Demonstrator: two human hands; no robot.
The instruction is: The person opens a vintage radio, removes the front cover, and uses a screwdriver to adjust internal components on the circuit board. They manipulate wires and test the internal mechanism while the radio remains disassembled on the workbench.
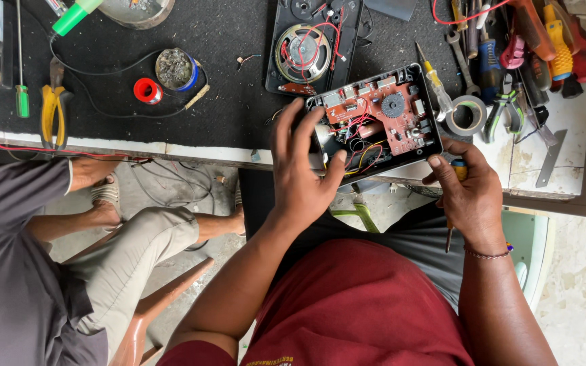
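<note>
Lap: red shirt (354,305) and grey shorts fill the bottom of the view, both forearms reaching up from them toward the worktop edge.
Left hand: left hand (303,169) is raised with fingers spread and curved, grip closed on the left end of the open radio case, thumb pressed at its lower edge.
Right hand: right hand (469,193) cups the lower right corner of the case, thumb tip on its rim; its grip also pins a yellow-handled screwdriver (453,203) against the palm, the shaft pointing down past the wrist, which wears a thin bracelet.
Radio case: radio case (378,125) is a black shell, tilted, held at the front edge of the worktop, with a red circuit board (381,115) and loose red and yellow wires inside.
Neighbour: a second person sits at the left in a grey shirt and beige trousers (144,251), feet on the concrete floor.
Worktop: worktop (225,102) has a black mat; just behind the case lies the other half of the shell with a round speaker (303,53).
Right side: roll of tape (466,115), a small screwdriver and a pile of pliers and wrenches.
Left side: yellow pliers (52,112), a red spool, a solder tin (176,69) and a green-handled screwdriver.
</note>
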